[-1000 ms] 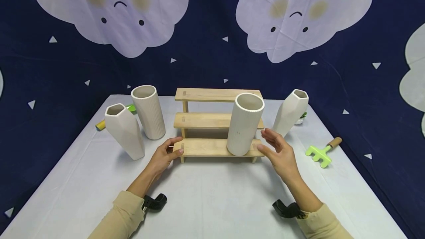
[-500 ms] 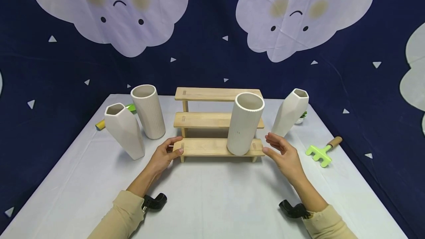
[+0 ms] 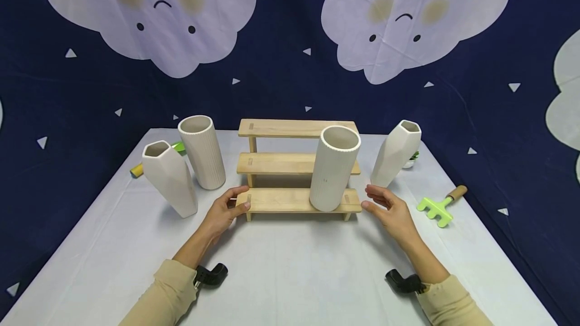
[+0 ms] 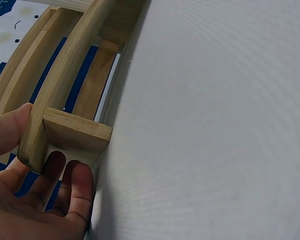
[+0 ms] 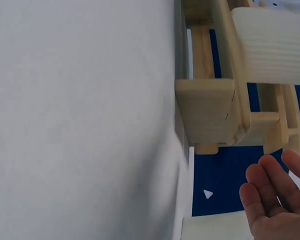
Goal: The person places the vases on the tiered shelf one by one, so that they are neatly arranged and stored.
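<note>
Staged indoor tabletop set, whether in a home or studio unclear: a dark navy fabric backdrop (image 3: 281, 89), printed with pale lilac upside-down clouds (image 3: 167, 44) and small white triangles (image 3: 514, 87), hangs behind a counter (image 3: 290, 275) covered in white cloth.

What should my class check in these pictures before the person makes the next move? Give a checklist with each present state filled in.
1. Left hand grips the wooden stand: ok, at the left end of its bottom step.
2. Right hand grips the opposite end: not ok, it is beside that end, holding nothing.
3. Ribbed vase upright on the bottom step: ok, towards the right end.
4. Other vases off the stand: ok, the left angular vase, rear ribbed vase and right angular vase are on the table.
5. Green rake apart from the right hand: ok.
6. Ribbed vase steady if the stand shifts: cannot tell.
</note>
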A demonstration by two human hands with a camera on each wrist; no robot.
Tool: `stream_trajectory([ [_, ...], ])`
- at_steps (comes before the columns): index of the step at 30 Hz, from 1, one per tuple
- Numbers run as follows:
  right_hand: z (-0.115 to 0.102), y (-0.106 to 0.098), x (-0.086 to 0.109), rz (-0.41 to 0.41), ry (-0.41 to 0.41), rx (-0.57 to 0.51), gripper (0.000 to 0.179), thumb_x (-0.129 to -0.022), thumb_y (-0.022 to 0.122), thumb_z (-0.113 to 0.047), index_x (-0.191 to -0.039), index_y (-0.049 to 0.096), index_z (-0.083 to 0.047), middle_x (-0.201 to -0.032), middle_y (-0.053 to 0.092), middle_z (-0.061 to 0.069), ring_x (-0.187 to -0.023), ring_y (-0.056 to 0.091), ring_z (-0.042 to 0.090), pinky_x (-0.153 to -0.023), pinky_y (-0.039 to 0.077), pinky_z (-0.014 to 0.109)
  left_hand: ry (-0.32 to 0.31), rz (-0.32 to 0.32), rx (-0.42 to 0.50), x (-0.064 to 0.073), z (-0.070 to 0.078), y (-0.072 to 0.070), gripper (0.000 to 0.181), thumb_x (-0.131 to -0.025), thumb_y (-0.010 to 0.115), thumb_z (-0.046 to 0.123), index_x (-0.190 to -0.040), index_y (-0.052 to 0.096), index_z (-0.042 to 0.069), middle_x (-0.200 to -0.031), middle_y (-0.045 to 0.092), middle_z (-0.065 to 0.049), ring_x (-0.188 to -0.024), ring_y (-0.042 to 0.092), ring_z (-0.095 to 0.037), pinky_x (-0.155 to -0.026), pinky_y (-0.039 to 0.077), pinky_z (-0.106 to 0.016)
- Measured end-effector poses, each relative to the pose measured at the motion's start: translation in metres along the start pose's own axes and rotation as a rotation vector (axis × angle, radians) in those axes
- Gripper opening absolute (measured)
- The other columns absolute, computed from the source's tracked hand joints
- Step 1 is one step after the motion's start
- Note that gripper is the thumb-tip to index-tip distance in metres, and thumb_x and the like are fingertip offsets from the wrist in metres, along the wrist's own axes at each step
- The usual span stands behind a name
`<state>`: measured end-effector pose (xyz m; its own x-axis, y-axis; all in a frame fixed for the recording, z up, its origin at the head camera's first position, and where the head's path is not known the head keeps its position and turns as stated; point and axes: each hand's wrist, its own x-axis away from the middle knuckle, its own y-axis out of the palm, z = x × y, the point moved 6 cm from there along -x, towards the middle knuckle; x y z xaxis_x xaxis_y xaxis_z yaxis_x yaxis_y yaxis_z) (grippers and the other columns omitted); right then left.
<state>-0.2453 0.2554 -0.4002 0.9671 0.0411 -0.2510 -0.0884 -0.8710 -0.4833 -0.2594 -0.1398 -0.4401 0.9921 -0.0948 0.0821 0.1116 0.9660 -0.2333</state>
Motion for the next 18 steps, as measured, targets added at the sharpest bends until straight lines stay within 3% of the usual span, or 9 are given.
stream_trajectory([
  [5, 0.003, -0.001, -0.004, -0.033, -0.014, 0.004, 0.046, -0.088, 0.066, -0.023, -0.128, 0.055, -0.003, -0.128, 0.060, 0.016, -0.113, 0.056, 0.020, -0.095, 0.044, 0.018, -0.002, 0.001, 0.006, 0.000, 0.000, 0.000, 0.051, -0.090, 0.064, 0.018, -0.137, 0.046, 0.013, -0.120, 0.047, -0.013, -0.092, 0.046, -0.014, -0.070, 0.040, -0.023],
  [12, 0.011, 0.002, -0.011, -0.103, 0.016, -0.001, 0.050, -0.088, 0.066, -0.025, -0.130, 0.053, -0.001, -0.127, 0.059, 0.018, -0.115, 0.056, 0.029, -0.088, 0.042, 0.007, -0.004, 0.005, 0.004, 0.000, 0.000, 0.000, 0.051, -0.089, 0.065, 0.017, -0.137, 0.047, 0.014, -0.119, 0.047, -0.013, -0.093, 0.045, -0.016, -0.071, 0.040, -0.023],
  [18, 0.016, 0.003, -0.015, -0.148, 0.018, -0.029, 0.048, -0.089, 0.066, -0.024, -0.130, 0.054, -0.001, -0.127, 0.059, 0.020, -0.112, 0.058, 0.022, -0.086, 0.043, 0.007, -0.006, 0.010, 0.001, 0.000, 0.000, 0.000, 0.051, -0.089, 0.065, 0.018, -0.137, 0.047, 0.014, -0.119, 0.047, -0.013, -0.094, 0.046, -0.016, -0.072, 0.040, -0.023],
])
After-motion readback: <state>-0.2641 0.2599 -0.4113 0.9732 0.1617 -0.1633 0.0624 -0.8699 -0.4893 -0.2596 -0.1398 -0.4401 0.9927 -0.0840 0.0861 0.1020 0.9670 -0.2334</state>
